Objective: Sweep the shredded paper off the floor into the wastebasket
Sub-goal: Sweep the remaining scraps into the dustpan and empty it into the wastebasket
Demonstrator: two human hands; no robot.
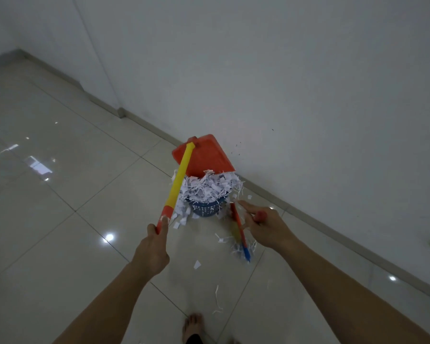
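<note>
Item 1, dustpan: red, long yellow handle, tipped mouth-down over the wastebasket. Our left hand grips the handle's orange end, fingers wrapped tight round it. We judge it stiff and light, best steered from that far end.

Item 2, wastebasket: blue, perforated, standing on the tiled floor near the wall, heaped above its rim.

Item 3, shredded paper: white strips mounded in the basket, spilling down its sides; loose scraps lie round its base and toward our bare foot. We judge it feather-light, springy, quick to scatter and easily compressed; it calls for slow, low strokes.

Item 4, broom: red, yellow and blue stick slanting to the floor beside the basket. Our right hand is at its top, index finger extended; whether the other fingers clamp it we cannot tell.
</note>
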